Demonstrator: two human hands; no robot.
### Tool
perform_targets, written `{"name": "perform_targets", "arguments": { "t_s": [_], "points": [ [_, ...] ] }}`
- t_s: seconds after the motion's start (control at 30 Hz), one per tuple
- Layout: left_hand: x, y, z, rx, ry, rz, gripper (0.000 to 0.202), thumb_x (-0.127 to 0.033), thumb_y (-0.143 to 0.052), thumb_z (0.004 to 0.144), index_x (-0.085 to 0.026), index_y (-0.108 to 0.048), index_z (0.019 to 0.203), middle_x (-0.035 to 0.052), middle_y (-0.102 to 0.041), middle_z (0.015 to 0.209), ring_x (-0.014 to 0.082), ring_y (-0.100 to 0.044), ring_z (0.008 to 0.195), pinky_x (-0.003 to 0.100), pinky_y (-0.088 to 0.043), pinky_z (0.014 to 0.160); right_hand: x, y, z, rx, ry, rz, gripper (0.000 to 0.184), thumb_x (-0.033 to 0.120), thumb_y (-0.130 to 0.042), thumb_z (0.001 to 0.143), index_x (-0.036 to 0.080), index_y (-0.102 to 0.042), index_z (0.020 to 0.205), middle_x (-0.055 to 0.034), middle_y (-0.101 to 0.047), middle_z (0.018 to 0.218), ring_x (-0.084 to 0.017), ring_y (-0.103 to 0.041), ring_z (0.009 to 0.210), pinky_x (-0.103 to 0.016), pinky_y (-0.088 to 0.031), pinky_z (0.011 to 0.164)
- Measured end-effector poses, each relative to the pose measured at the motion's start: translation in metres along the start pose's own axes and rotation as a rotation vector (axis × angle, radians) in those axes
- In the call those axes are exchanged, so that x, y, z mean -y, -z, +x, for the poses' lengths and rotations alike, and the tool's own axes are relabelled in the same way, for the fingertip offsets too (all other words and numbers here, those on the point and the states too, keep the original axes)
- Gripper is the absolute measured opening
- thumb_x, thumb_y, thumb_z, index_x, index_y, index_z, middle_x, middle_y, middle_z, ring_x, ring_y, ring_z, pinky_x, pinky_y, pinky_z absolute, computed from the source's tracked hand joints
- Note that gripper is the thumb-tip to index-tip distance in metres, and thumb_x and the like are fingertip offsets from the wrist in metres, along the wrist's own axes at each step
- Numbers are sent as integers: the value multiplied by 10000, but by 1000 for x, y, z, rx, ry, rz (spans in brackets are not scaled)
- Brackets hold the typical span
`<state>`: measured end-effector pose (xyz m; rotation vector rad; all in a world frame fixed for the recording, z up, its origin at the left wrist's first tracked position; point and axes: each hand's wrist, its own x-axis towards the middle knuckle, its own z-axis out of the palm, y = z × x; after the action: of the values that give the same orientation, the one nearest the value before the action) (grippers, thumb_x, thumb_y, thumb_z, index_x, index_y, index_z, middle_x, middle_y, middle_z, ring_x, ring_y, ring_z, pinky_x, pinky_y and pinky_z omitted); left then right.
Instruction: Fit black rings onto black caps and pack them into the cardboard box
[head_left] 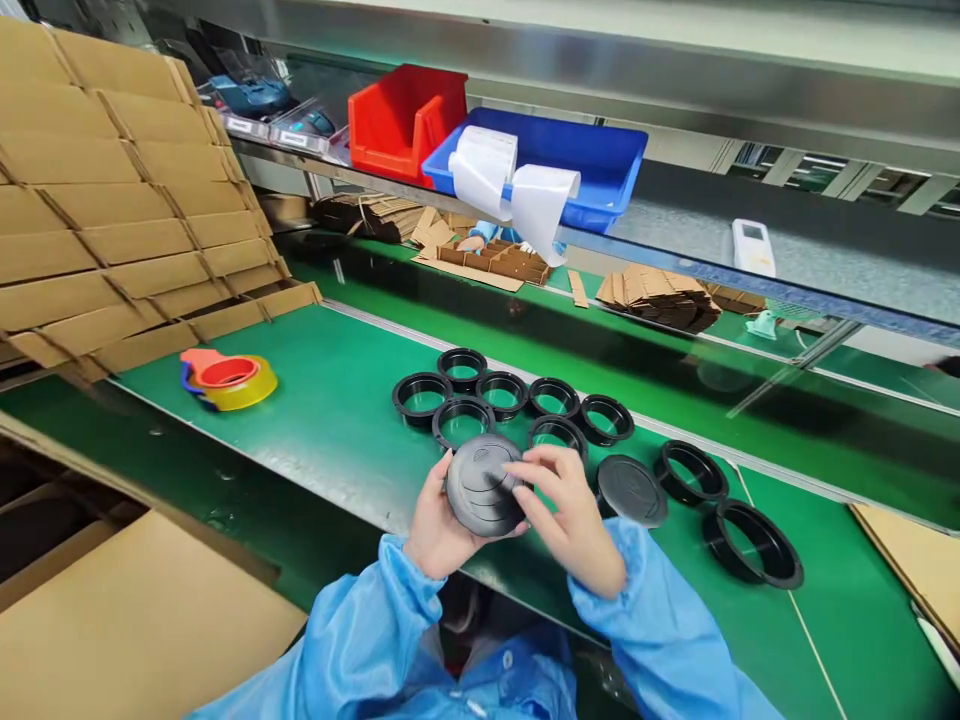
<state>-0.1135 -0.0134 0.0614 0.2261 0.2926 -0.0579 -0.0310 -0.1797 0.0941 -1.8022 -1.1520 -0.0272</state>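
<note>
My left hand (436, 530) is closed around the lower left edge of a round black air vent (482, 487), its curved slats facing up. Over the right side of that vent, the fingers of my right hand (564, 508) are spread apart, with fingertips at its face and edge; exact contact is hard to see. A second round black vent (631, 490) lies on the green bench just right of my right hand. Several black flanged rings, such as this ring (420, 398), stand in a cluster beyond my hands. Two more rings, one far (690, 473) and one near (752, 543), sit farther right.
A tape dispenser (229, 380) rests on the green bench (330, 420) at left, beside stacked cardboard dividers (127, 190). Above, a shelf holds a red bin (405, 120), a blue tray (592, 160) and label rolls (484, 165). Another person's hand (472, 243) shows behind.
</note>
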Motion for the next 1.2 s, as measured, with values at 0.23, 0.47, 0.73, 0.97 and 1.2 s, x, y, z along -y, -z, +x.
{"name": "perform_targets", "arguments": {
  "t_s": [0.23,0.47,0.73,0.97,1.2],
  "points": [
    [0,3,-10,-30,153,103,536,-642,-459,925,-186,-625,1153,128,-679,1022,390,-659,890,591,-549,602,-31,-10,10,79,79,-197,315,370,-440,1010,358,-639,1252,-58,-400,1342,-241,-308,1267,-488,-316,1088],
    [-3,6,-8,-82,233,162,569,-653,-491,901,-177,-614,1188,150,-634,1168,438,-627,975,606,-545,546,-37,-11,6,172,162,-241,410,417,-328,1036,261,-652,1233,-85,-401,1355,-260,-254,1293,-494,-251,1130],
    [0,14,3,-80,290,201,610,-681,-498,884,-154,-626,1165,148,-613,1211,425,-616,992,589,-556,544,-41,-14,4,171,51,-108,564,535,-217,1030,253,-701,1102,-74,-457,1336,-246,-268,1316,-484,-226,1165],
    [2,11,11,-73,358,205,683,-700,-504,868,-117,-599,1211,191,-591,1245,448,-600,1044,571,-560,528,-41,-4,-2,143,-59,66,574,517,-197,1043,253,-696,1144,-68,-533,1287,-201,-354,1300,-422,-276,1137],
    [4,4,18,-131,369,198,635,-678,-532,862,-226,-533,1309,187,-605,1208,451,-626,1004,549,-556,522,-47,6,-14,101,-106,88,549,510,-200,1045,259,-644,1247,-61,-501,1347,-191,-368,1309,-406,-277,1148]
  ]
}}
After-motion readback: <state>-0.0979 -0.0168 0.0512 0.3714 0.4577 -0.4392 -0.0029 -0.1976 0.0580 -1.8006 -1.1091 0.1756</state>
